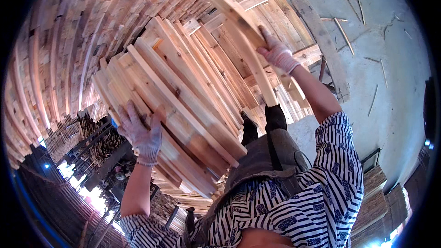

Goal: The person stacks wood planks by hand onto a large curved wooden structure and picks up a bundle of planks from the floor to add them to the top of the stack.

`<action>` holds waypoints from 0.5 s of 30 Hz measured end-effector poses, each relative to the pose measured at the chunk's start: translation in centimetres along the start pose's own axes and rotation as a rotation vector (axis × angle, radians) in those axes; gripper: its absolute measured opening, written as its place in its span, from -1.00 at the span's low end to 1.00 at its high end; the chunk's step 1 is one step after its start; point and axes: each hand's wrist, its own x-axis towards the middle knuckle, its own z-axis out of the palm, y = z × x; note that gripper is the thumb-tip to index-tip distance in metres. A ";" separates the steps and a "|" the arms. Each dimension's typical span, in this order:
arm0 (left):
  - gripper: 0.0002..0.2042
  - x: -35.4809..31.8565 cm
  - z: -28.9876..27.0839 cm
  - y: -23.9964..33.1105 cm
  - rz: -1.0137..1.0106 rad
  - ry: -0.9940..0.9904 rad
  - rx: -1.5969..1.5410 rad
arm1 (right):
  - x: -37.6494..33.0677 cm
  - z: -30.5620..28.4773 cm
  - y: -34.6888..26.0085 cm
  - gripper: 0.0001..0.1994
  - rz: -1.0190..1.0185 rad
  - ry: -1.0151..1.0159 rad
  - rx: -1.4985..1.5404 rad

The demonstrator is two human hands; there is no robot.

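Note:
Pale wooden planks (174, 96) lie side by side in a slanting stack in front of me. My left hand (142, 133), in a thin whitish glove, rests on the planks at the stack's left side with its fingers apart. My right hand (278, 55), gloved too, grips the edge of a long wooden board (239, 16) at the upper right. The board is raised and tilted above other lumber. A narrow curved-looking strip (259, 73) runs down from beside it toward my legs; whether it is part of the same board I cannot tell.
A tall wall of stacked lumber (82, 27) rises at the far left. More boards (285, 18) lie beyond my right hand, beside a grey weathered plank (317, 41). Thin wood scraps (344, 36) are scattered on the concrete floor (395, 96). Dark metal framing (103, 144) stands at the left.

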 end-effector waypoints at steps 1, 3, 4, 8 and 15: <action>-0.16 0.0 0.2 -0.3 0.011 0.008 -0.020 | 1.9 1.6 3.6 -0.19 0.015 0.018 -0.028; -0.18 0.3 0.0 -0.3 0.062 0.020 -0.096 | 4.7 2.8 9.0 -0.21 0.052 0.106 -0.073; -0.19 0.1 -0.1 -0.3 0.076 0.026 -0.109 | 4.8 3.2 10.1 -0.23 0.088 0.152 -0.084; -0.22 -0.4 -0.5 0.4 0.045 -0.033 -0.100 | 3.9 3.3 8.0 -0.27 0.109 0.181 -0.279; -0.27 1.0 -0.4 -1.7 0.491 0.090 0.030 | 1.8 9.9 7.1 -0.39 -0.329 0.005 -0.912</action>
